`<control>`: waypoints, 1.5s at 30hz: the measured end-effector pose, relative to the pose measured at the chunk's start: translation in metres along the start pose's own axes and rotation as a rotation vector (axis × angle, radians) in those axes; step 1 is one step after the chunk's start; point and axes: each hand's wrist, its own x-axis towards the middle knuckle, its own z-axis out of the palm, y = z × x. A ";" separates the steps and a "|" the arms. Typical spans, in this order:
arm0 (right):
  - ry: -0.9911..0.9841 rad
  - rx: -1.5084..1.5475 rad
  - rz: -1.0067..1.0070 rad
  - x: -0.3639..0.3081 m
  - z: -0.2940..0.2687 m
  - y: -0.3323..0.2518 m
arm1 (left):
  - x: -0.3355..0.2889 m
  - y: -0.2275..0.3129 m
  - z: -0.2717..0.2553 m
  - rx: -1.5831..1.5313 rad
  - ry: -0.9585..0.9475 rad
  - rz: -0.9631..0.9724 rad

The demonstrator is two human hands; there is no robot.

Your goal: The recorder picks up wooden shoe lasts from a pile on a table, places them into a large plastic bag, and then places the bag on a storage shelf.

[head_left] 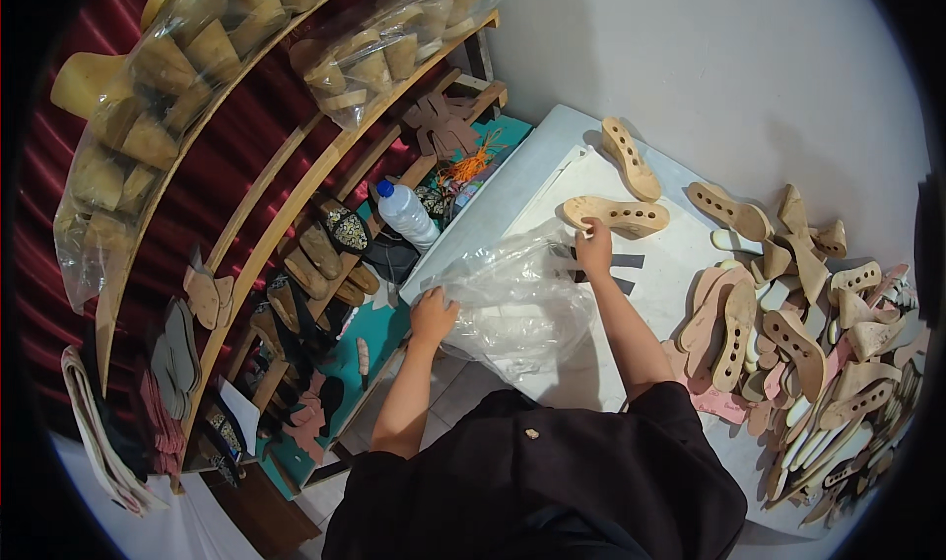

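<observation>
A clear plastic bag [522, 314] lies spread and crumpled on the white table in front of me. My left hand [434, 315] has its fingers closed on the bag's left edge. At the opposite side my right hand [593, 249] pinches the bag's rim, its fingertips close to a tan wedge shoe sole [621, 215] with a row of dark holes. Whether those fingertips touch the sole I cannot tell. Behind it, a second holed sole [631, 158] stands near the wall. The bag's contents, if any, cannot be made out.
Several holed soles and flat insoles pile up on the table's right [788, 333]. Left stands a wooden shelf [325, 156] bearing plastic-wrapped wedge heels [177, 87] and shoes. A water bottle [406, 215] with a blue cap and orange cord [468, 161] sit beyond my left hand.
</observation>
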 end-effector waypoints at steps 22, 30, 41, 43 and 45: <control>0.466 -0.046 -0.296 -0.134 -0.112 0.024 | 0.003 0.041 -0.045 0.073 -0.318 0.152; 0.569 -0.099 -0.102 -0.163 -0.123 0.049 | 0.015 0.100 -0.096 -0.109 -0.038 0.300; 0.576 -0.224 -0.029 -0.145 -0.126 0.029 | 0.090 0.166 -0.057 -0.116 0.003 0.454; 0.579 -0.232 -0.001 -0.135 -0.130 0.030 | 0.121 0.191 -0.040 -0.081 -0.014 0.544; 0.504 -0.268 -0.020 -0.117 -0.136 0.020 | 0.157 0.222 -0.025 0.039 -0.063 0.721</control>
